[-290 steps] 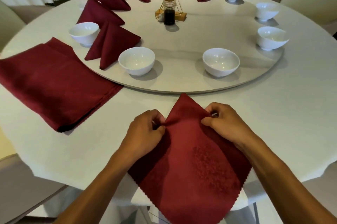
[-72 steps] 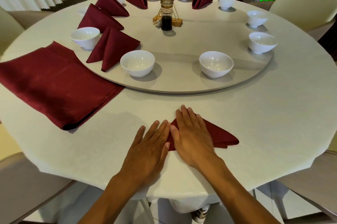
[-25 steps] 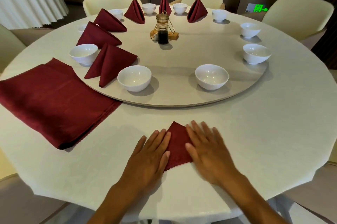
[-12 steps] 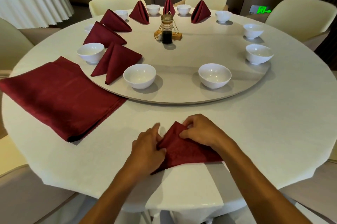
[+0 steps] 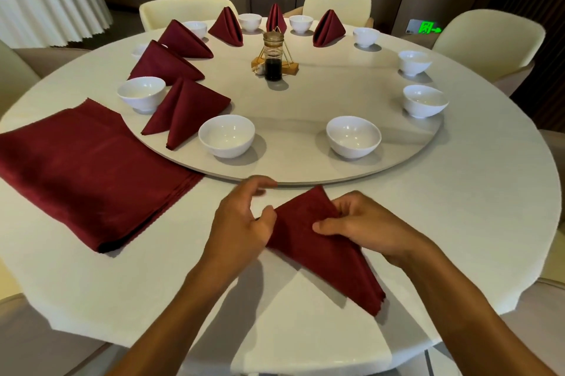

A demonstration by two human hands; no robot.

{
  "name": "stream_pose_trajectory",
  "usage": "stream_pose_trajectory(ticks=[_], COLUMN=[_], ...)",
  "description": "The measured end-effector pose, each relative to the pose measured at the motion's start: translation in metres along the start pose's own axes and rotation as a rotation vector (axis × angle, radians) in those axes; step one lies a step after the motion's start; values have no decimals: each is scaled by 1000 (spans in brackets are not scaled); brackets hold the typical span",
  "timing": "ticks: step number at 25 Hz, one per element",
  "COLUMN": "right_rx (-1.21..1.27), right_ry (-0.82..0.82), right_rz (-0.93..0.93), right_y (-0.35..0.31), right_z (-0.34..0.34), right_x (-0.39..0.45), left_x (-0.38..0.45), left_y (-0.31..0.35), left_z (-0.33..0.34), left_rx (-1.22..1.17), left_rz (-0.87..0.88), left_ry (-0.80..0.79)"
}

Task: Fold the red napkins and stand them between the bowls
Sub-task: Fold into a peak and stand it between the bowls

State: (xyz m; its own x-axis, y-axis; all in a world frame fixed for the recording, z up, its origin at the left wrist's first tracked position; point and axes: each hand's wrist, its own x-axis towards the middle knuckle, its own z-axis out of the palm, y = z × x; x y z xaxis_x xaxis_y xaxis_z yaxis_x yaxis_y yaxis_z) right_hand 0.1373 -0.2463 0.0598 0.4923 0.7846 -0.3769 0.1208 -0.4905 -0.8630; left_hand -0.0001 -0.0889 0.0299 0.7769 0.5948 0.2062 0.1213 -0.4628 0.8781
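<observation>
A round table [image 5: 458, 222] under a pale cloth carries a large round turntable [image 5: 305, 106] set on its middle. Flat on the cloth at the left lies a stack of red napkins [image 5: 88, 174], its near corner just beside the turntable's edge. White bowls [image 5: 227, 135] stand round the turntable's rim, with folded napkins [image 5: 183, 109] standing between those on the left and far sides. A dark bottle [image 5: 273, 57] in a small stand sits near the centre. At the near edge a folded napkin [image 5: 321, 247] lies on the cloth.
</observation>
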Motion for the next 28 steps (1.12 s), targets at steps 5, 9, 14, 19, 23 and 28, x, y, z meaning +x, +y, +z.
stream_pose_trajectory(ticks=[5,9,14,19,23,28], right_rx=[-61,-327,-297,-764,-784,-805], right_ry=[595,780,729,674,683,734], right_rz=[-172,-207,-139,-79,-50,-67], right_y=[-38,-62,-55,-10,-10,-14], right_z=[11,16,20,39,35,22], right_x=[34,92,122,102,113,128], left_x=[4,42,81,74,78,110], left_y=[20,11,-19,-48,-48,-44], left_z=[14,34,46,47,47,31], left_rx=[192,511,554,547,493,572], left_rz=[54,-46,-80,50,13,-63], left_ry=[-8,-16,98,196,190,176])
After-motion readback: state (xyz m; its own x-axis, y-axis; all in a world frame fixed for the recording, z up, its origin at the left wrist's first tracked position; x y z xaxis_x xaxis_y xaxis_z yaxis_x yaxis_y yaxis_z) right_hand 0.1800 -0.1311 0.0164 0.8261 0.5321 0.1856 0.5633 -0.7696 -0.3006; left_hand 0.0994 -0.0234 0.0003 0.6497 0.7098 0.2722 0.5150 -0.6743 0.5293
